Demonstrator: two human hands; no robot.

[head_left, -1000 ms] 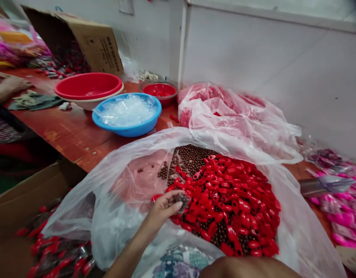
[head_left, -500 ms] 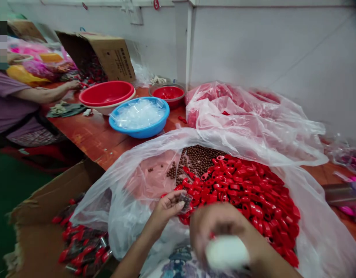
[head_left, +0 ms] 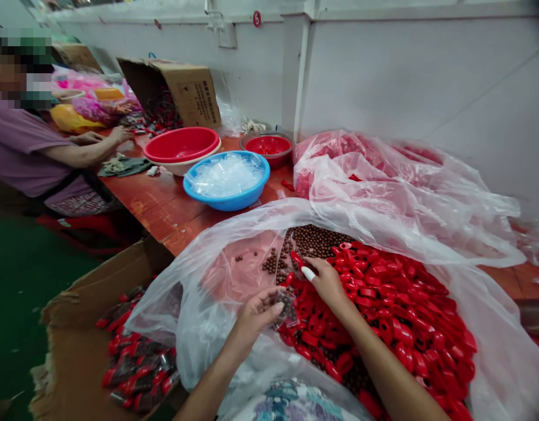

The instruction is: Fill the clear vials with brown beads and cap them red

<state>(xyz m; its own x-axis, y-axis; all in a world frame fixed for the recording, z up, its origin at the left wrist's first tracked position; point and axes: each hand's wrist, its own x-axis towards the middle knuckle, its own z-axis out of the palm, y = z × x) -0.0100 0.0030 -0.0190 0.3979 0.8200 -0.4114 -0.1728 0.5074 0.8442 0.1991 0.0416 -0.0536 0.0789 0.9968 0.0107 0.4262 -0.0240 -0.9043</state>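
My left hand (head_left: 259, 313) pinches a small clear plastic container (head_left: 284, 305) with dark brown beads in it. My right hand (head_left: 324, 279), with a white cover on one finger, reaches over the pile, its fingers closed on a small red plastic piece (head_left: 297, 258). Beneath both hands spreads a heap of red plastic pieces (head_left: 396, 292). Behind it lie many brown beads (head_left: 313, 241). Heap and beads rest in a translucent plastic sheet or bag (head_left: 203, 251).
At my left, a cardboard box (head_left: 72, 327) holds red-capped clear containers (head_left: 140, 368). A blue basin (head_left: 228, 202) of clear plastic pieces and a red basin (head_left: 182, 146) stand on the table (head_left: 140, 196). Bagged red pieces (head_left: 361, 158) lie behind. A co-worker (head_left: 45, 146) sits at left.
My right hand has moved from close to my body forward to the front of the beads. My left hand keeps the container in its fingers. The camera view has turned slightly left.
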